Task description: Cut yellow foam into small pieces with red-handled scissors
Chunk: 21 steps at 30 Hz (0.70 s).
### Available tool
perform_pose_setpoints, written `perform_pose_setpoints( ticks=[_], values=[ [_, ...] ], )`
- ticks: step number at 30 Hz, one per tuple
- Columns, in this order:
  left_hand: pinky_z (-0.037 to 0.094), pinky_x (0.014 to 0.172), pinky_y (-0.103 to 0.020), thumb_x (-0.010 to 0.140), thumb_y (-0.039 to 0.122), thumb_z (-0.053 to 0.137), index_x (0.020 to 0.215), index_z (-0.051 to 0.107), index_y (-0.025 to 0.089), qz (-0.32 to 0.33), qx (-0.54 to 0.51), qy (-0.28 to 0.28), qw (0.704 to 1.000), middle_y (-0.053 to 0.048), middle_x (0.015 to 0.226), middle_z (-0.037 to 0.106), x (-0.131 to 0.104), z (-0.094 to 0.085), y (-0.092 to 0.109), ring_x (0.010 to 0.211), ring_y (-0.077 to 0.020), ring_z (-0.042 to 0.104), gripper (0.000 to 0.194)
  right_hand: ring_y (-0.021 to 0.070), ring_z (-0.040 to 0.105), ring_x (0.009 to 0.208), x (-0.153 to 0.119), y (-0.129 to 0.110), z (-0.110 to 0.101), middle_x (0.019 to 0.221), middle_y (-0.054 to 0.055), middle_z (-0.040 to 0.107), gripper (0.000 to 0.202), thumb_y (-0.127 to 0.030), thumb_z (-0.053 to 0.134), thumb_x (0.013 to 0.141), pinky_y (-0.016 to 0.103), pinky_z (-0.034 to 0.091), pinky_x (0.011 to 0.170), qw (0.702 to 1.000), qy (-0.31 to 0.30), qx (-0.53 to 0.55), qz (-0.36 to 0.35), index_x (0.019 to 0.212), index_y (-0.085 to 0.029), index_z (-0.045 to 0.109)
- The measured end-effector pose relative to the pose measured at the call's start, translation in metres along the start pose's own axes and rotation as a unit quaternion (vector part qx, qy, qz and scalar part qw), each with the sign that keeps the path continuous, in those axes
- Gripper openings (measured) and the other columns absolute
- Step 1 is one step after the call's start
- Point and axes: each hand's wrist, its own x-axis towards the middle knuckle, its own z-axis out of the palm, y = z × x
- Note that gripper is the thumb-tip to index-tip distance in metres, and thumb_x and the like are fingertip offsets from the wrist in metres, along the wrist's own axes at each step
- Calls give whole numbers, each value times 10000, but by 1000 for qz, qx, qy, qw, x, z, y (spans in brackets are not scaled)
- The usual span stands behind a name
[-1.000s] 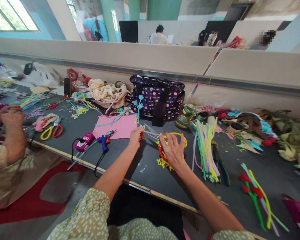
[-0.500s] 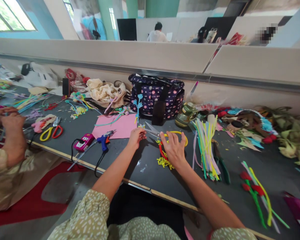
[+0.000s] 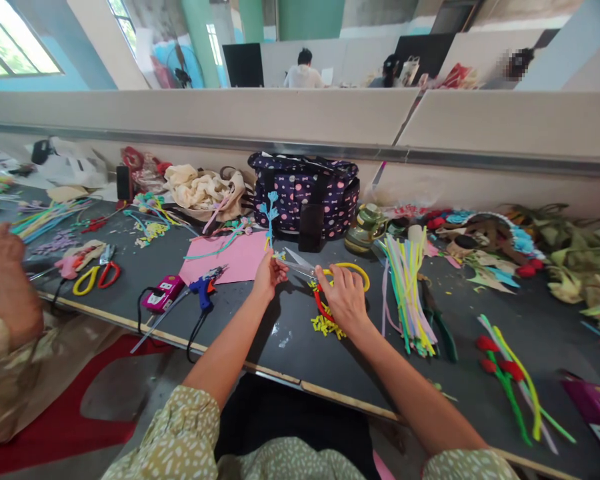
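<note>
Head view: scissors (image 3: 307,269) parted at the counter (image 3: 300,357), aimed toward the left hand (image 3: 266,279).
Right hand (image 3: 347,301) curls round the handles; the left pinches, contents I cannot tell. A careless squeeze could nick its fingertips, so near the blades.

Two scissors (image 3: 306,268), one glue gun (image 3: 203,287), one pink sheet (image 3: 225,260).

We see soft daylight, with the left window (image 3: 10,40) washed out to white. The table (image 3: 320,363) is dimmer, a soft shadow lying beside our left forearm (image 3: 235,333) and a small glare spot near it. Edges look stretched; a co-worker's hand (image 3: 0,248) blurs, and pixelation hides a far head (image 3: 517,65).
</note>
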Motion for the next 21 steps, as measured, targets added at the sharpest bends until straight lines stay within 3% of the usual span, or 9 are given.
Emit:
perform_pose_setpoints(
  ticks=[4,7,12,17,21],
  values=[
    [405,503,-215,559,417,778,609,539,140,70,53,-9,996,-5,582,567,-6,5,-3,470,-69,480,369,255,460,1018,-3,4,6,1183,142,518,466,-146,413,891,401,367,821,1000,-3,6,17,1341,-266,444],
    [391,505,-202,552,327,786,598,548,137,103,66,-6,992,11,567,559,-8,9,-6,478,-63,480,308,262,457,1018,-6,9,7,1162,148,513,522,-139,437,858,417,373,831,999,-5,22,39,1365,-263,414],
    [383,511,-199,588,346,760,598,575,137,115,90,-4,989,8,563,572,-8,12,-10,475,-59,470,280,313,405,1126,-10,23,9,1229,211,464,681,-168,506,750,488,329,958,995,-24,66,64,1402,-83,325],
    [404,537,-221,582,408,770,620,612,137,100,155,-50,982,-26,631,622,-10,11,-7,502,-70,488,316,279,432,1100,-15,30,16,1170,174,496,659,-131,485,727,516,244,1050,995,-48,73,47,1376,-103,369],
    [404,541,-221,591,392,768,628,618,139,112,166,-66,978,-28,625,623,-11,9,-6,511,-74,491,296,317,347,1202,-16,31,18,1278,206,422,750,-156,540,676,518,223,1065,995,-42,78,55,1391,-67,334]
  ],
)
